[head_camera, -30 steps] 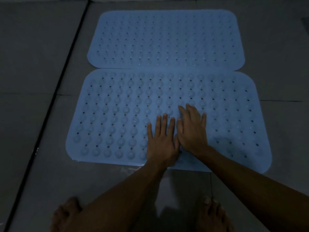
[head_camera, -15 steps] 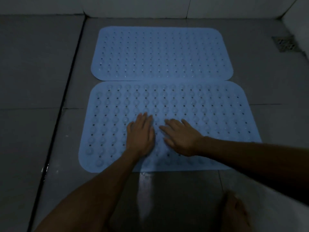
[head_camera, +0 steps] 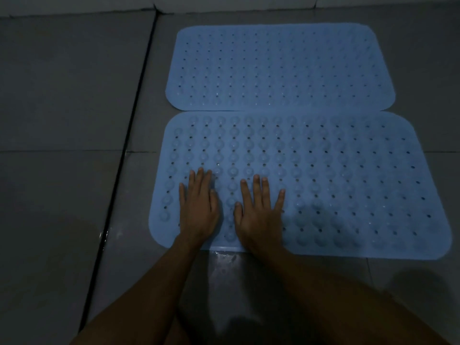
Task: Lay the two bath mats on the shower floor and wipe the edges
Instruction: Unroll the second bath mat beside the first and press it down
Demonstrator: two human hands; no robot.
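Two light blue rubber bath mats with rows of holes and bumps lie flat on the grey tiled floor, long edges touching. The far mat [head_camera: 281, 68] lies behind the near mat [head_camera: 348, 175]. My left hand [head_camera: 199, 207] rests palm down on the near mat's left part, fingers spread. My right hand [head_camera: 258, 212] lies flat beside it, a small gap between them. Neither hand holds anything.
A dark groove [head_camera: 122, 150] runs across the floor left of the mats. Wet patches [head_camera: 224, 265] shine on the tile just in front of the near mat. A pale wall base [head_camera: 74, 6] runs along the far edge.
Both hands have slid left along the near mat, from its middle to its left part, staying flat. The view has shifted so the mats sit further right.
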